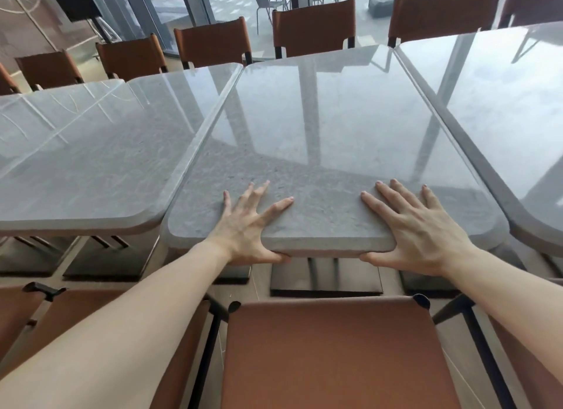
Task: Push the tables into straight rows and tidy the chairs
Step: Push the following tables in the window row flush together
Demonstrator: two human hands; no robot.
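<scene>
The left hand and the right hand are gripping the near edge of the middle grey stone table, fingers spread on top, thumbs underneath. A brown chair is standing just before it.

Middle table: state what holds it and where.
Both hands hold the middle table by its near edge: left hand and right hand, fingers on top, thumbs underneath.

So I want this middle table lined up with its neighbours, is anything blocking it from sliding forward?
Nothing visible on the floor ahead. Both hands already grip the middle table; only a far chair stands close behind its far edge.
</scene>
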